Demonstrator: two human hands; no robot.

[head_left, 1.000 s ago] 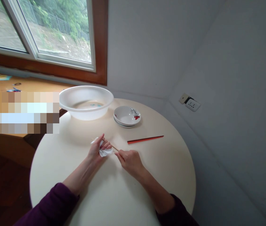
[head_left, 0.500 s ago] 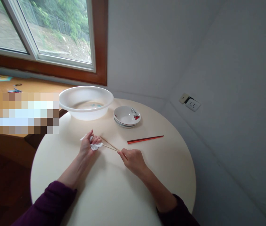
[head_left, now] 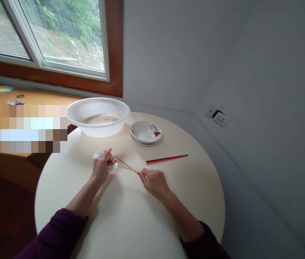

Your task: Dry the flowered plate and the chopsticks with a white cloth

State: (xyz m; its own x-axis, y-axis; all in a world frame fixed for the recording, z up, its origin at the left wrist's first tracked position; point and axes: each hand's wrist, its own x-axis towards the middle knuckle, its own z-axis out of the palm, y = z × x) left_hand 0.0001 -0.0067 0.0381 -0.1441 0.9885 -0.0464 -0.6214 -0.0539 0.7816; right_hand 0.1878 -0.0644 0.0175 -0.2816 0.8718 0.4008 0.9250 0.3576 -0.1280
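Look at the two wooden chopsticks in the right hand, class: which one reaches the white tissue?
The lower chopstick, nearer the wearer: its end meets the tissue in the left hand. The upper chopstick has a bare end.

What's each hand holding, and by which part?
Right hand: two light chopsticks, near their right ends. Left hand: white tissue, by its bunched middle; one chopstick meets it.

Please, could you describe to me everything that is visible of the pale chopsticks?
The pale chopsticks are two thin, straight, light-tan sticks that look wooden. The right hand pinches them together, and from its fingers they spread into a narrow V. One has its far end bare; the other runs to the white tissue in the left hand, which hides its end. They lie slanted over the table; whether the bare end touches it, I cannot tell.
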